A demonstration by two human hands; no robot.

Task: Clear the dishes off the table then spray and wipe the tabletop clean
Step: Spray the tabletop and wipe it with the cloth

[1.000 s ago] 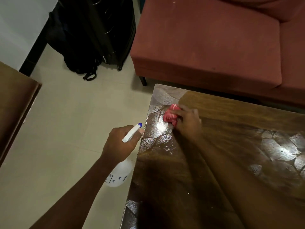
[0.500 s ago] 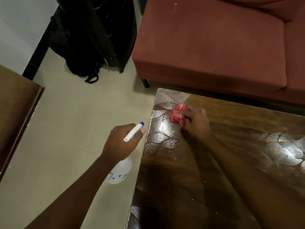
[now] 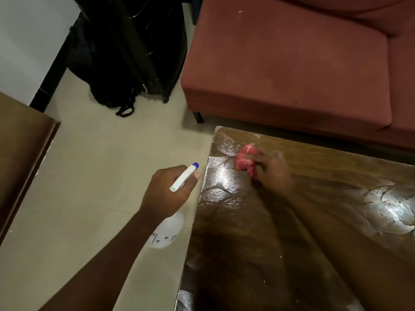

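- Step in hand: we judge this to be the wiping stage. No dishes show on the part of the tabletop [image 3: 247, 254] in view, and its near-left corner carries a wet sheen.
- Right hand [image 3: 272, 170]: it lies on the tabletop near the far-left corner, fingers bent over a bunched red cloth [image 3: 244, 159] and pressing it to the wood. The hand is blurred, so we cannot make out the exact finger placement.
- Left hand [image 3: 167, 191]: it is closed round the neck of the spray bottle [image 3: 167, 232], thumb lying along the white head. The bottle hangs over the floor [image 3: 101, 164], just beside the table's left edge, with the blue-tipped nozzle pointing up and towards the table. We cannot tell whether a finger is on the trigger.
- Location of the work: the cloth sits on the patterned band along the left edge, short of the corner itself.
- Surroundings: a red sofa [image 3: 292, 63] stands close behind the table, black luggage [image 3: 134, 52] stands on the floor by the wall, and a second wooden surface [image 3: 20, 153] lies at far left.
- Next move, in our judgement: carry the cloth on over the rest of the sprayed corner and along the edge band, then work across the unwiped wood towards the right. The embossed pattern may trap liquid, so firm, overlapping strokes are called for.
- Risk noted: the bottle is held clear of the table, so any further spraying calls for aiming the nozzle back over the top.
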